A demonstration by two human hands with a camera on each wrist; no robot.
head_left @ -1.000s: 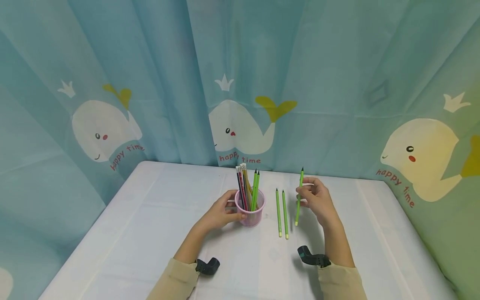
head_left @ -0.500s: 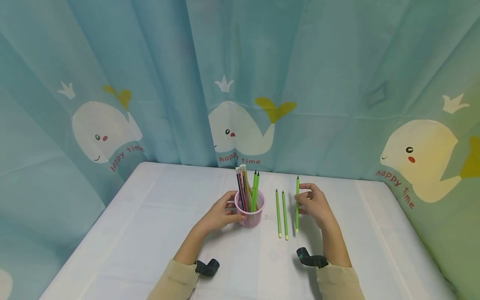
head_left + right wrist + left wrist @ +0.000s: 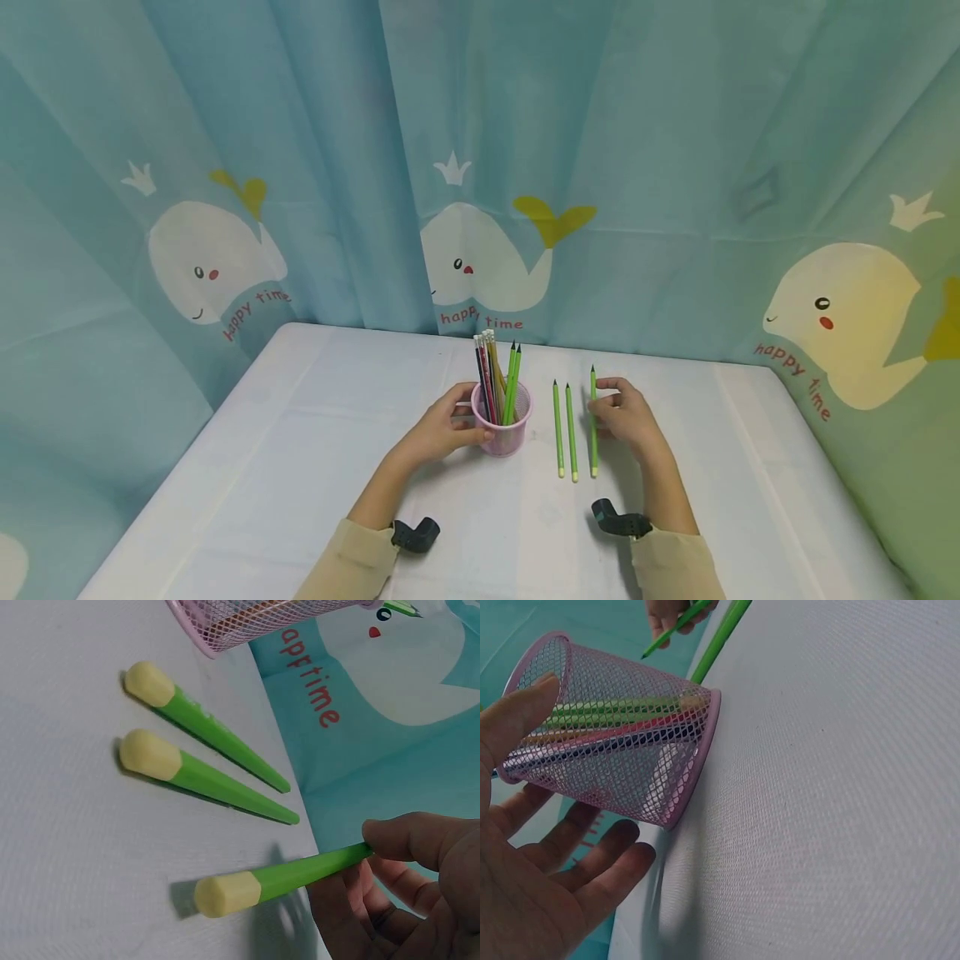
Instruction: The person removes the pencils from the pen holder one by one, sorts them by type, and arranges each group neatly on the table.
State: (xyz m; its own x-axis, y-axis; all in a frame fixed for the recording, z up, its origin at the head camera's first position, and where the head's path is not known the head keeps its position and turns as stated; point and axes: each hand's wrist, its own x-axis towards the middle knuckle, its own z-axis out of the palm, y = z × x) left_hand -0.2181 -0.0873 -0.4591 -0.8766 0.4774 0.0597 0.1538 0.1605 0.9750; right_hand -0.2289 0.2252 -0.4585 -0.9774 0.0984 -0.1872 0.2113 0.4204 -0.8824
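My left hand (image 3: 433, 431) holds a pink mesh pencil cup (image 3: 504, 440), thumb on its near side and fingers round the other side. Upright in the cup stand several pencils, among them two green pencils (image 3: 513, 387) with points up and darker ones (image 3: 487, 387) with eraser ends up. Right of the cup, my right hand (image 3: 630, 419) pinches a green pencil (image 3: 315, 868) between thumb and fingers. Its cream end is low, close to the tabletop; the right wrist view shows a shadow beside it. Two more green pencils (image 3: 558, 433) (image 3: 206, 731) lie side by side between cup and right hand.
The table (image 3: 300, 467) has a white cloth. Behind it hangs a blue-green curtain (image 3: 645, 167) printed with whales and lettering. A dark wrist device (image 3: 416, 535) sits on the left wrist, another device (image 3: 618, 518) on the right.
My right hand has moved left and nearer to me, lowering the green pencil beside the two lying pencils, now roughly parallel to them. The left hand and cup have stayed in place.
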